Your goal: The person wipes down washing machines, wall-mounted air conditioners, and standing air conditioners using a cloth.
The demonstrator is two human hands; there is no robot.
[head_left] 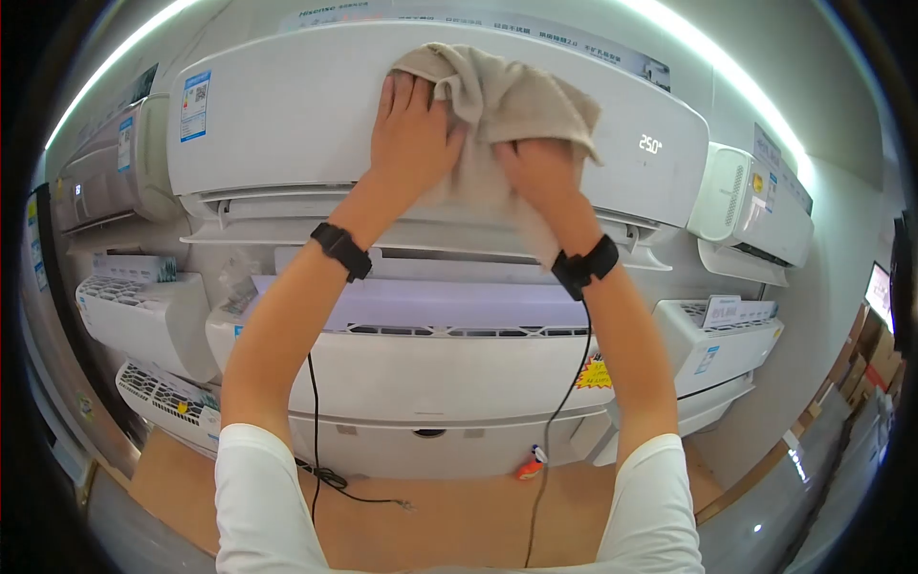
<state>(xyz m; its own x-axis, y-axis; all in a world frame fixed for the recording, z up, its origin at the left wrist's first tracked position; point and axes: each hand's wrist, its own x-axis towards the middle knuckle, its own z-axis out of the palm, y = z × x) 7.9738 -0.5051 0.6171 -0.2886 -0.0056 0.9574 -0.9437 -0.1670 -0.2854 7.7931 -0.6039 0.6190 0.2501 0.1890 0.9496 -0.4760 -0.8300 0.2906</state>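
Observation:
A beige cloth (521,100) lies bunched against the upper front panel of a white wall-mounted air conditioner (287,105). My left hand (413,134) is at the cloth's left side, fingers pointing up and their tips tucked under its edge, the thumb against its folds. Under the right part of the cloth, my right hand (545,172) grips it from below, and its fingers are mostly hidden by the fabric. Part of the cloth hangs between the two hands. To the right, the panel shows a lit "25.0" display (650,143).
Below is another white air conditioner (459,373) with a yellow price tag (594,373). More units hang left (143,316) and right (751,206). An orange bottle (530,467) and a coiled black cable (330,476) rest on the brown surface (440,531). Thin cords hang near both forearms.

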